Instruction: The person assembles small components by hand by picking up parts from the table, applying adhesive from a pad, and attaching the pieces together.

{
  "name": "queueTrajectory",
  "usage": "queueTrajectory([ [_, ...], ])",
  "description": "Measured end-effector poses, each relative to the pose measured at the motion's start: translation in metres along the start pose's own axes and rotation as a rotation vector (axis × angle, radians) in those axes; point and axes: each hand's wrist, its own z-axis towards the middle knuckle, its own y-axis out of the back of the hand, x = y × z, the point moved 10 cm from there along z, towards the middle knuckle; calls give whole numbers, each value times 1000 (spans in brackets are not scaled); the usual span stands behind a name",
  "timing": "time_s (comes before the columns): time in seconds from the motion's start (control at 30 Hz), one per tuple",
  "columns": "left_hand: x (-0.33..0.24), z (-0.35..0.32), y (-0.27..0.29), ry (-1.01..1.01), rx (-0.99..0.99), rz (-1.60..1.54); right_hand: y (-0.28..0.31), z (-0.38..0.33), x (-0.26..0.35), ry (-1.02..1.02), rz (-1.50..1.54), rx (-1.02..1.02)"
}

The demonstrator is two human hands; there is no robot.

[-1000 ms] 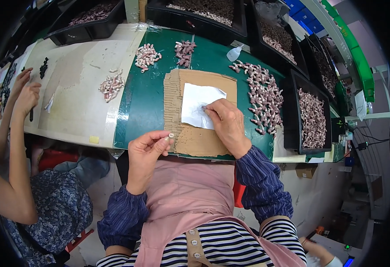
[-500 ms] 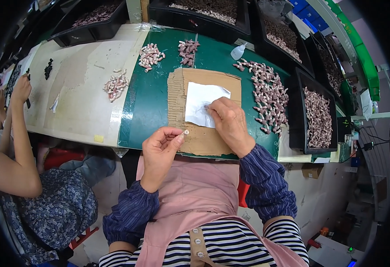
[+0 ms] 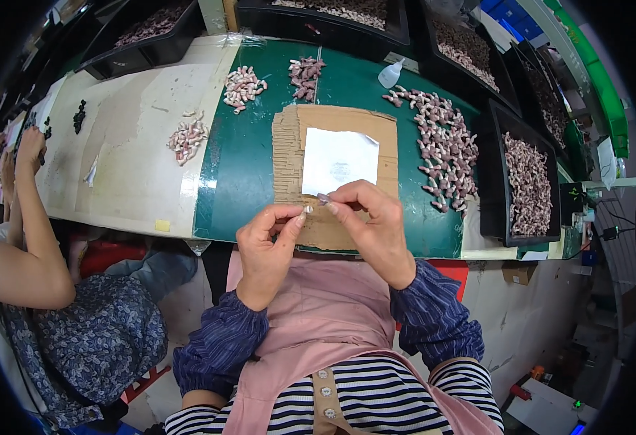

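A person in a pink apron and dark striped sleeve covers is seen from above, both hands raised together in the centre of the frame, just below the near edge of a green work mat (image 3: 245, 174). The left hand (image 3: 266, 243) is curled, its thumb and forefinger pinched on a tiny pale piece (image 3: 308, 209) at the fingertips. The right hand (image 3: 374, 225) is also curled, its thumb and forefinger pinched on a small dark piece (image 3: 323, 198). The two pieces sit side by side between the hands, nearly touching; what exactly they are is too small to tell.

Directly above the hands lies a cardboard sheet (image 3: 292, 156) on the mat, with a white paper square (image 3: 338, 161) on it. To the right of the cardboard, a long spread of small pink-and-white parts (image 3: 443, 148) covers the mat. Smaller heaps of the same parts (image 3: 242, 85) lie in the upper centre, beside a small white squeeze bottle (image 3: 393, 72). Black trays (image 3: 493, 188) filled with parts line the right and top edges of the table.

At the far left of the frame a second person in a blue patterned garment sits at the same table, one hand (image 3: 29, 145) raised near small dark items.
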Motion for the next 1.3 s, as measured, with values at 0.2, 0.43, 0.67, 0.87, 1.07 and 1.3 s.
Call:
queueTrajectory([
  [0.2,-8,-2,-2,-69,10,74,-5,-8,5,50,57,-13],
  [0.43,-39,-5,-9,-251,23,260,-11,-18,9,117,22,-31],
  [0.67,-53,-4,-18,-414,6,396,-14,-21,3,101,47,-116],
  [0.87,-55,31,-22,-268,158,307,0,-9,-29,-142,324,-110],
  [1.07,-35,147,5,-276,20,619,19,-11,-59,-281,514,-149],
  [1.3,-41,204,21,-429,-25,972,26,-16,-59,-303,413,-124],
])
